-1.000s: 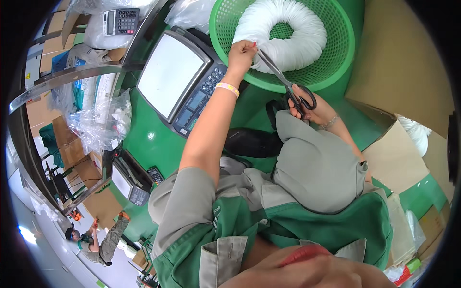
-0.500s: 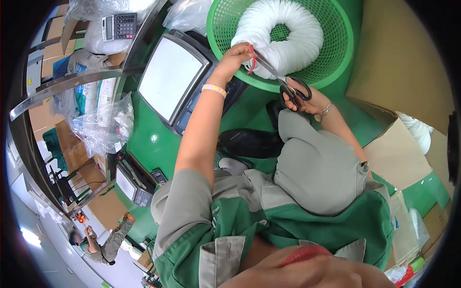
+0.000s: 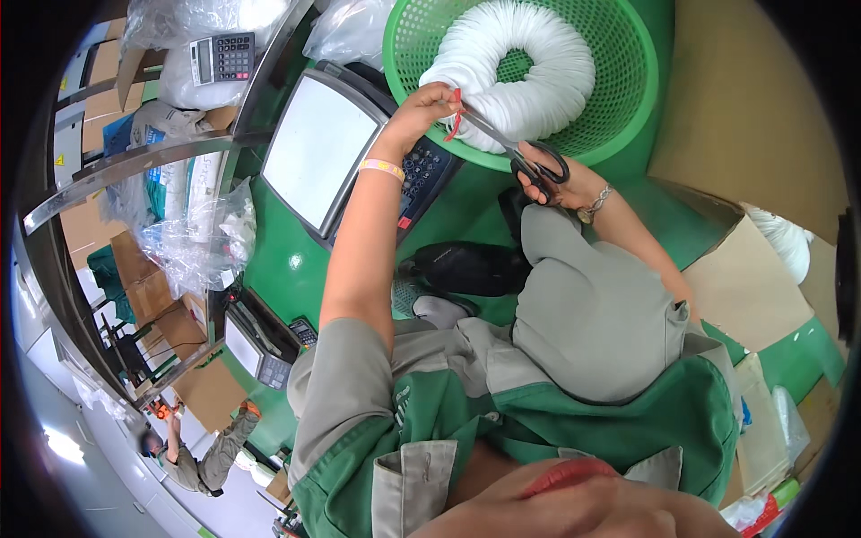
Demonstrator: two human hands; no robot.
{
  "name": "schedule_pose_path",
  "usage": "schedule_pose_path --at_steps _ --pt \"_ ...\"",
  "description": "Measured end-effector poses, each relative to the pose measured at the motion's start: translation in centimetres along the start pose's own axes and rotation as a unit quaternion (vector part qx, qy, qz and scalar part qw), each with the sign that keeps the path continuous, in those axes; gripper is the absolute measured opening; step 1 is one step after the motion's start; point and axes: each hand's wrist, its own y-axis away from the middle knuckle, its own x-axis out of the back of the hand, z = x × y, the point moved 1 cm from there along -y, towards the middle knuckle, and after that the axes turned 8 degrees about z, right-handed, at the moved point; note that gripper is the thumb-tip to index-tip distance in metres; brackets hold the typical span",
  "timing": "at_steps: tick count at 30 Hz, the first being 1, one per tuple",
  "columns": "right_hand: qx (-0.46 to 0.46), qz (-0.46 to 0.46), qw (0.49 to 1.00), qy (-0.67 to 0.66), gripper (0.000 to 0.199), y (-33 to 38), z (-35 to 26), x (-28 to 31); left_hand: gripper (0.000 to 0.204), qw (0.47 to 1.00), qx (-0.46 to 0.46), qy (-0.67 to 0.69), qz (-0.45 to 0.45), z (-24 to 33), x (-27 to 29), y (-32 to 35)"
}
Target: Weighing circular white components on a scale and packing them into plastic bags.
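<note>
Glossy green floor shows between a round, green, perforated plastic basket and a tall brown cardboard box on the right. Left of the basket stands a black scale with a white plate. Inside lies a white, ring-shaped coil. At its near left, the left hand pinches a thin red strip; the right hand grips black-handled metal scissors, tips just beside the strip.

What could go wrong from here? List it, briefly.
The scissors in the right hand point toward the left hand, so a slip might nick it.
Their blades pass close to the white coil in this view, so a stray snip could catch it.
The red strip pinched by the left hand might fall if that grip loosens.
</note>
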Motion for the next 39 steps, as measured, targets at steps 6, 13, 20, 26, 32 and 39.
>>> schedule_pose_path --at_steps 6,13,20,26,32,39 --pt "0.008 0.024 1.000 0.008 0.050 -0.1 0.3 0.1 0.011 0.999 -0.026 -0.042 0.016 -0.4 0.7 -0.7" --pt "0.029 0.060 0.998 -0.005 0.045 0.5 0.2 0.0 0.013 0.999 0.031 -0.012 0.015 0.7 0.4 -1.6" --pt "0.073 0.134 0.988 0.021 0.043 1.9 -0.6 0.3 0.011 0.989 0.070 0.044 0.124 1.8 0.4 -1.8" --pt "0.214 0.219 0.937 0.169 0.035 2.3 -1.2 1.2 0.012 0.975 0.092 0.005 0.205 3.2 2.6 0.7" --pt "0.223 0.127 0.862 0.437 0.026 5.1 -1.9 -0.4 0.018 0.964 0.120 -0.135 0.194 1.9 11.8 11.4" --pt "0.066 0.077 0.744 0.661 0.022 5.3 0.8 4.3 0.030 0.863 0.284 -0.243 0.339 -1.6 23.6 30.2"
